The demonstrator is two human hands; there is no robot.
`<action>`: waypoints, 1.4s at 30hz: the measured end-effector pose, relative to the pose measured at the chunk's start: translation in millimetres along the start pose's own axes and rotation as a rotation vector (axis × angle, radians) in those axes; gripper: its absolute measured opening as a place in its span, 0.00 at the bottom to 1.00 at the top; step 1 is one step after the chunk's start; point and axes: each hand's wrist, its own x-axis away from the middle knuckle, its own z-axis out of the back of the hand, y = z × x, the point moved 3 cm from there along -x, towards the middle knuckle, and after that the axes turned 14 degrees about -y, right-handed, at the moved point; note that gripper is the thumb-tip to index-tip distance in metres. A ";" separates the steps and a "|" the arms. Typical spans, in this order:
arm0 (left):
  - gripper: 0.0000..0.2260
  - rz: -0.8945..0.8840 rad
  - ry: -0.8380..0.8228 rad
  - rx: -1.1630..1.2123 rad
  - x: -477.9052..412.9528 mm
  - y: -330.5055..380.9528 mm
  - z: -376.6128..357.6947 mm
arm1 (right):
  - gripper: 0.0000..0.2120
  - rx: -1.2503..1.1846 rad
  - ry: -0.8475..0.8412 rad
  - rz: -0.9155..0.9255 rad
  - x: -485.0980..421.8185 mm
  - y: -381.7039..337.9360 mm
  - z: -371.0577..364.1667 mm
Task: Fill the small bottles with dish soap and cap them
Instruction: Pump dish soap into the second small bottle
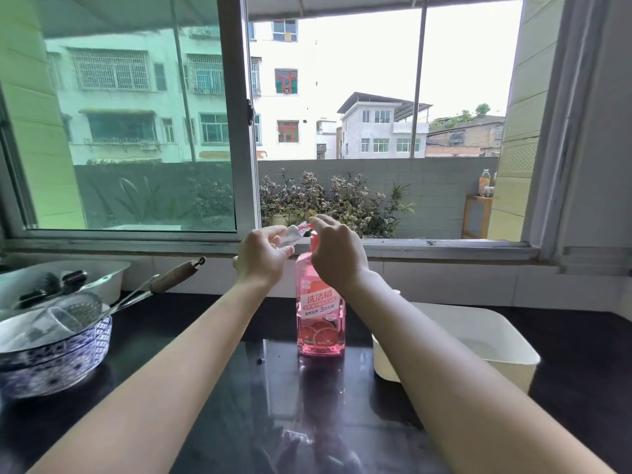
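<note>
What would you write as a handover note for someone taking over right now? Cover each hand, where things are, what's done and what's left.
Left hand: holds a small clear bottle, tilted, neck toward the soap bottle's top.
Right hand: on top of the pink soap bottle, covering its top.
Soap bottle stands upright on the dark counter; white tub to its right.
Done: small bottle is uncapped; it looks empty.
Left: fill it, cap it. No cap or other small bottles clearly visible.

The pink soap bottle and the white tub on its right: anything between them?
Only bare dark counter between pink soap bottle and white tub, apart from the right forearm crossing above, in the head view.
</note>
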 end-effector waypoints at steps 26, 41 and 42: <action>0.18 -0.069 0.049 -0.093 -8.1 10.8 6.1 | 0.11 0.071 -0.147 -0.024 -13.2 -6.8 33.8; 0.19 -0.087 0.050 -0.082 -5.3 8.4 4.1 | 0.14 0.060 -0.094 -0.044 -12.8 -1.3 25.5; 0.19 -0.097 0.056 -0.085 -6.2 10.2 4.9 | 0.14 0.062 -0.111 -0.048 -15.5 -2.0 29.2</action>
